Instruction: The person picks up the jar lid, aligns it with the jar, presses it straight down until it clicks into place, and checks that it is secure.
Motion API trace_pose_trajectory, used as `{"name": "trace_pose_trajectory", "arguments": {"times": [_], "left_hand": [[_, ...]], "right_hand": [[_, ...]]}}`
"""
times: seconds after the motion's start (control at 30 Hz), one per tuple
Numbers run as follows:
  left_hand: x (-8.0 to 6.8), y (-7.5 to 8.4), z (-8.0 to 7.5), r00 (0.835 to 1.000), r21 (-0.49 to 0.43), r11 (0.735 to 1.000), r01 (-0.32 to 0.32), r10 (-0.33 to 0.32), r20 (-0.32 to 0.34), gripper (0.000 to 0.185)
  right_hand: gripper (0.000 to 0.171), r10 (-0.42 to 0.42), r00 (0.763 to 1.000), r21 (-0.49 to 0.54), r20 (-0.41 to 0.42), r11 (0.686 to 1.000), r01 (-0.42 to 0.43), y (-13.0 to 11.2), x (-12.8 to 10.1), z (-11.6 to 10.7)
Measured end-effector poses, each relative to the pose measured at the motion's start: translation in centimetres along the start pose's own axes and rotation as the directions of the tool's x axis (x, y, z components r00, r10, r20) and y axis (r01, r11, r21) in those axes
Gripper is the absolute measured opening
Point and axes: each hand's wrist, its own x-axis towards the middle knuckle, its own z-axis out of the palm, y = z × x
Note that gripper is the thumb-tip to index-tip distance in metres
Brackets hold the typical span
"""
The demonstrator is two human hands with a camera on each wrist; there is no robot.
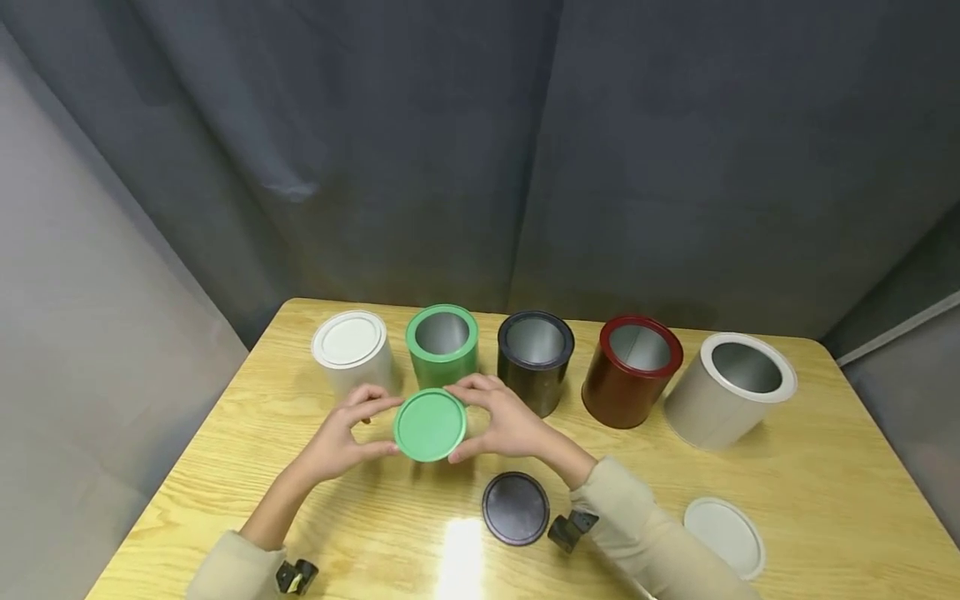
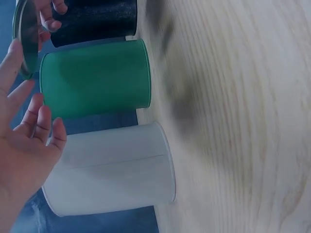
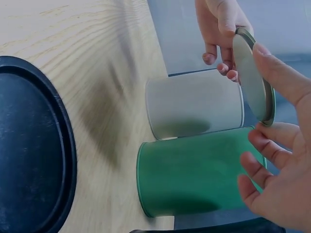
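Both hands hold a round green lid above the table, in front of the open green can. My left hand pinches its left edge between thumb and fingers. On the opposite edge, my right hand pinches it the same way. Seen from the right wrist, the lid is tilted and shows its pale metallic underside. The green can stands upright, apart from the lid, between a white can with a lid on top and an open black can.
An open dark red can and an open off-white can continue the row to the right. Flat on the wooden table lie a black lid and a white lid. A dark curtain hangs behind.
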Motion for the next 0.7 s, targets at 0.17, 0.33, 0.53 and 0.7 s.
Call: {"name": "trace_pose_trajectory", "arguments": {"times": [0.17,0.33,0.53,0.7], "left_hand": [[0.5,2.0,0.1,0.997,-0.070,0.996,-0.063,0.059,-0.050,0.058],[1.5,3.4,-0.4,0.995,-0.074,0.995,-0.068,0.062,-0.083,0.060],[2.4,2.0,-0.7,0.993,-0.064,0.994,-0.086,0.080,-0.090,0.063],[3.4,1.0,-1.3,0.994,-0.037,0.996,-0.082,0.079,-0.074,0.065]], "right_hand": [[0.082,-0.021,0.999,-0.008,-0.039,1.000,0.021,0.1,0.1,-0.3],[0.081,-0.023,0.998,-0.013,-0.052,1.000,0.022,0.0,0.6,-0.8],[0.081,-0.015,0.998,-0.036,-0.054,0.999,0.013,-0.2,1.3,-1.7],[0.082,-0.014,0.997,-0.066,-0.079,0.998,0.009,-0.6,2.0,-2.7]]}}
